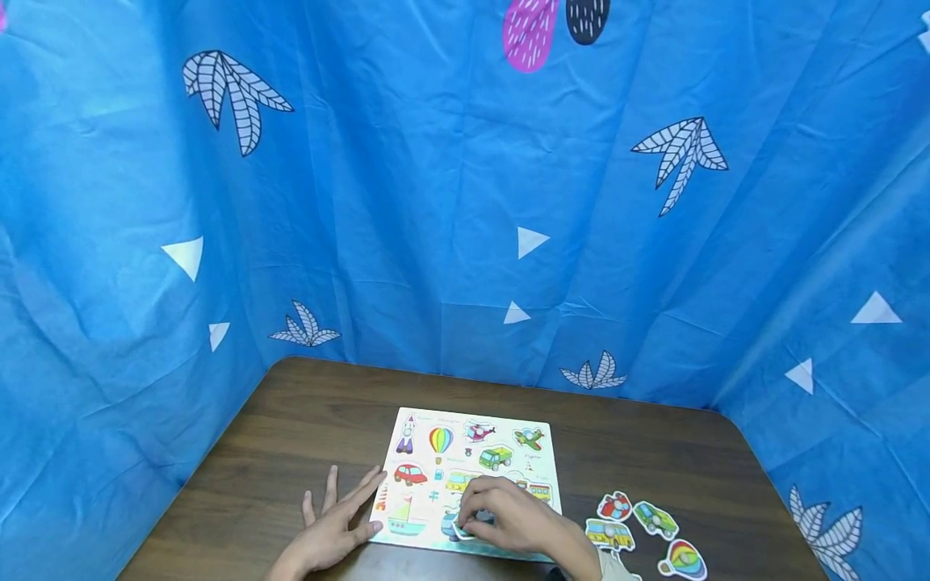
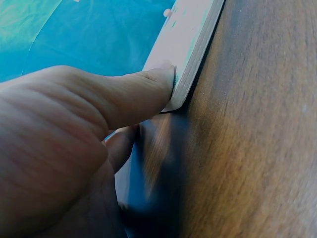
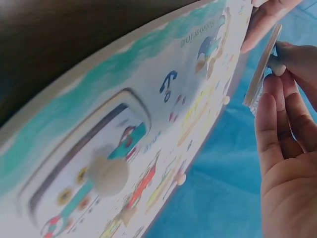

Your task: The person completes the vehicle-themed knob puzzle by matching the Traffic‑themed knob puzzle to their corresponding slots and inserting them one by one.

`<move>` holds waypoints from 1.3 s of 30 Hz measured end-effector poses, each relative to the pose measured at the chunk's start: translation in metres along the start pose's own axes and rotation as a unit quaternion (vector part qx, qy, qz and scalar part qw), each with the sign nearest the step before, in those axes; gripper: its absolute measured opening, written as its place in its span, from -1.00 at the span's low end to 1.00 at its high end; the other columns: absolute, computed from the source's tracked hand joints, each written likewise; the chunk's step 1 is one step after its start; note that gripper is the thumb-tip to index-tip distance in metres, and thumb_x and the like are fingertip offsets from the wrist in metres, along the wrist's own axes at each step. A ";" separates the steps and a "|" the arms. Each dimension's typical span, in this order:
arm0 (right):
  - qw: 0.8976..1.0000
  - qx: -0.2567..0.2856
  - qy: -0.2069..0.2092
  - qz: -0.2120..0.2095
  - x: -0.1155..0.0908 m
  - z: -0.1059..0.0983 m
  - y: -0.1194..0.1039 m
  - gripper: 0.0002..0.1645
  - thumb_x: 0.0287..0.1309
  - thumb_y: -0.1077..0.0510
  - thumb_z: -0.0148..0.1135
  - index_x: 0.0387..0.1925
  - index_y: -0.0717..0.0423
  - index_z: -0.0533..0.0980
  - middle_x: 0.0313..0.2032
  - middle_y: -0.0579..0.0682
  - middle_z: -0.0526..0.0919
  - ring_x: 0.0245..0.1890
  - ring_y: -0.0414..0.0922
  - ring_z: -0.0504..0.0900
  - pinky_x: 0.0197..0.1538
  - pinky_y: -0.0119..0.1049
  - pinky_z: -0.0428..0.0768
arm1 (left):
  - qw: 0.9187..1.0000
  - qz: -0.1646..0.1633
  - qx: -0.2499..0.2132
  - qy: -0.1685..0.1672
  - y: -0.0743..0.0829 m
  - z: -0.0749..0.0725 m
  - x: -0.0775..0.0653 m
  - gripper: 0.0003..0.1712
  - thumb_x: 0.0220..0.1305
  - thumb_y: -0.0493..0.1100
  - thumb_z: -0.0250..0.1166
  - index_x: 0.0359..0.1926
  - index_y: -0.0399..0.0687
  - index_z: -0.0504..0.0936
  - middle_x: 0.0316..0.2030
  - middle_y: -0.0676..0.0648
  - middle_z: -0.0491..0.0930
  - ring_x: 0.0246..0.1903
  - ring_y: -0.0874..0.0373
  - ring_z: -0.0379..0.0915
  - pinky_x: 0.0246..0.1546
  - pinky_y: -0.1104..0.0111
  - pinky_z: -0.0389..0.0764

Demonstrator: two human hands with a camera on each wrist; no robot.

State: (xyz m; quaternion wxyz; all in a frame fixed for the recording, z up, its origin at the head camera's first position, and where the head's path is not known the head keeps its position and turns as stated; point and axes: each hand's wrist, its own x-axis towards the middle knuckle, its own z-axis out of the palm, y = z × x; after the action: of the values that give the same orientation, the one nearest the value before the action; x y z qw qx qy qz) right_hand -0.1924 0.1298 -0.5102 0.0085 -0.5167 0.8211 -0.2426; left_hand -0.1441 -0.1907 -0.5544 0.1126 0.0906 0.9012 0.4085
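A knobbed puzzle piece (image 3: 261, 69) is pinched by its knob between the thumb and fingers of my right hand (image 1: 501, 512). The piece stands edge-on in the right wrist view, so its picture is hidden. In the head view it is over the submarine spot near the front of the vehicle puzzle board (image 1: 429, 516), partly covered by the hand. My left hand (image 1: 330, 528) lies at the board's left edge with fingers spread and extended. Its thumb (image 2: 143, 91) touches the board's front left corner. A ship piece (image 3: 89, 168) with a round knob lies in the board.
On the wooden table (image 1: 327, 428), right of the board, lie several loose pieces: a red one (image 1: 615, 507), a green car (image 1: 655, 520), a yellow bus (image 1: 610, 534) and a balloon (image 1: 684, 560). A blue patterned curtain (image 1: 465, 202) surrounds the table's back and sides.
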 end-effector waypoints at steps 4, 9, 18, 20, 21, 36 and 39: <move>1.000 -0.003 -0.002 -0.004 0.010 0.005 0.000 -0.91 0.29 0.10 0.34 -0.33 -0.10 0.74 -0.27 -0.32 0.65 -0.20 -0.53 0.54 -0.06 -0.73 0.45 | 1.000 0.000 0.002 -0.003 0.000 0.001 -0.001 -0.17 0.31 0.06 0.32 0.53 0.17 0.22 0.56 -0.10 0.06 0.46 -0.45 -0.82 0.13 -0.42 -0.84; 1.000 -0.001 -0.002 -0.008 0.022 0.011 0.000 -0.91 0.28 0.10 0.35 -0.33 -0.08 0.74 -0.28 -0.31 0.66 -0.21 -0.51 0.54 -0.05 -0.74 0.44 | 1.000 0.009 -0.001 0.002 0.000 0.002 0.002 -0.18 0.30 0.07 0.32 0.52 0.17 0.24 0.55 -0.12 0.08 0.46 -0.46 -0.80 0.13 -0.44 -0.82; 1.000 -0.002 -0.016 -0.006 0.039 0.025 0.000 -0.88 0.30 0.06 0.33 -0.33 -0.10 0.75 -0.30 -0.32 0.66 -0.27 -0.56 0.51 -0.11 -0.78 0.41 | 1.000 0.002 0.001 -0.005 -0.001 0.002 -0.001 -0.17 0.32 0.06 0.31 0.53 0.15 0.22 0.56 -0.12 0.06 0.46 -0.46 -0.83 0.12 -0.44 -0.82; 1.000 -0.006 -0.015 -0.010 0.041 0.028 0.000 -0.89 0.29 0.07 0.34 -0.33 -0.09 0.75 -0.31 -0.32 0.66 -0.27 -0.57 0.50 -0.11 -0.79 0.40 | 1.000 0.004 -0.002 -0.007 -0.001 0.003 -0.001 -0.17 0.32 0.07 0.31 0.53 0.15 0.21 0.56 -0.12 0.06 0.46 -0.45 -0.83 0.13 -0.43 -0.82; 1.000 -0.006 -0.015 -0.012 0.042 0.029 0.000 -0.89 0.29 0.07 0.34 -0.33 -0.09 0.75 -0.31 -0.32 0.67 -0.28 -0.57 0.50 -0.11 -0.79 0.40 | 1.000 0.005 -0.003 -0.007 -0.002 0.003 -0.001 -0.17 0.32 0.06 0.31 0.53 0.13 0.22 0.56 -0.13 0.06 0.46 -0.45 -0.83 0.13 -0.43 -0.82; 0.997 -0.066 -0.015 -0.033 0.072 0.035 -0.003 -0.92 0.24 0.05 0.38 -0.33 -0.11 0.75 -0.29 -0.31 0.69 -0.21 -0.54 0.56 -0.02 -0.75 0.44 | 1.000 0.007 -0.005 -0.011 0.002 -0.002 0.000 -0.17 0.34 0.06 0.30 0.55 0.11 0.19 0.57 -0.10 0.03 0.46 -0.45 -0.83 0.13 -0.44 -0.81; 0.996 -0.075 -0.020 -0.044 0.076 0.039 -0.005 -0.92 0.24 0.06 0.38 -0.33 -0.10 0.75 -0.30 -0.31 0.69 -0.23 -0.55 0.54 -0.06 -0.78 0.41 | 1.000 0.006 -0.007 -0.013 0.002 -0.003 0.000 -0.17 0.35 0.06 0.28 0.55 0.09 0.18 0.57 -0.11 0.01 0.45 -0.44 -0.85 0.12 -0.43 -0.84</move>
State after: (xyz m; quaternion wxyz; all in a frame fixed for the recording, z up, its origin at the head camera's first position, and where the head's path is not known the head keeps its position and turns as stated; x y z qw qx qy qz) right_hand -0.2134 0.0478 -0.5247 -0.0244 -0.5561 0.8131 -0.1703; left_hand -0.1443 -0.1914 -0.5509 0.1227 0.1009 0.8960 0.4147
